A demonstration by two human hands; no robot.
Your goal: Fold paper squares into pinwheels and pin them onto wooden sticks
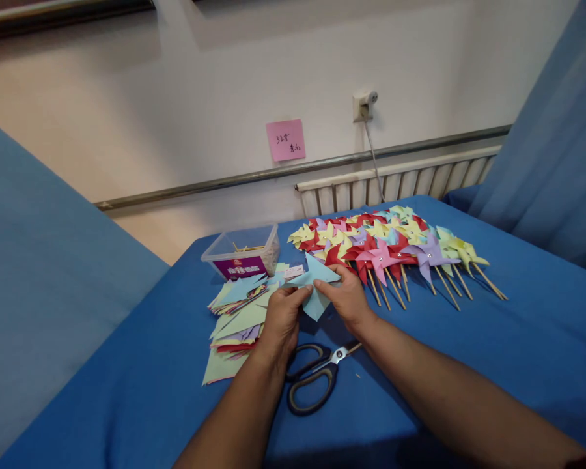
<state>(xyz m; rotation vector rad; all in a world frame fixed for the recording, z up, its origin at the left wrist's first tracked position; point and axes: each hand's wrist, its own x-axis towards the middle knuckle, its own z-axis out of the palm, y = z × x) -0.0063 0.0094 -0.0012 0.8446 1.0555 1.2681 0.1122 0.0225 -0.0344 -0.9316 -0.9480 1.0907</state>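
Both my hands hold a light blue paper piece (316, 286) folded into pinwheel-like points, just above the blue table (469, 352). My left hand (282, 319) pinches its left side with fingers closed. My right hand (348, 298) grips its right side, thumb on top. A pair of black-handled scissors (315, 374) lies on the table right below my wrists. To the left of my hands lies a loose pile of coloured paper sheets (237, 319).
Several finished paper pinwheels on wooden sticks (390, 244) lie in rows at the back right. A clear plastic box with sticks (244, 253) stands at the back left. Behind are a radiator (400, 182), a wall socket with cable (364, 105) and a pink note (286, 139).
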